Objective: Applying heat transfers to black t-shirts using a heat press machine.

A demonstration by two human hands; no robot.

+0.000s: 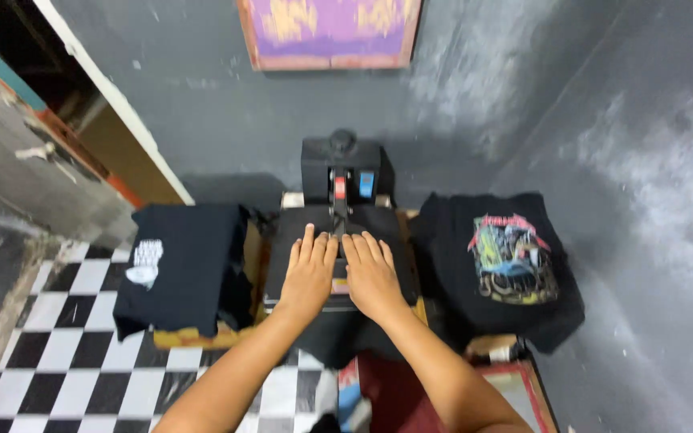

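- We are pressing a black garment point(314, 240) flat on the heat press platen point(407, 273), where it is lying centred, its front hem hanging over the near edge.
- Our left hand point(310, 277) and right hand point(370, 277) are lying open, palms down, gripping nothing.
- Smoothing well means keeping the palms flat and sweeping outward toward the platen's side edges.
- Stacks of black shirts are sitting at the left point(182, 265) and right point(507, 265).

Matt black cloth shirt point(338, 240) on the press; glossy checkered tile floor point(50, 353); rough grey wall point(218, 104).
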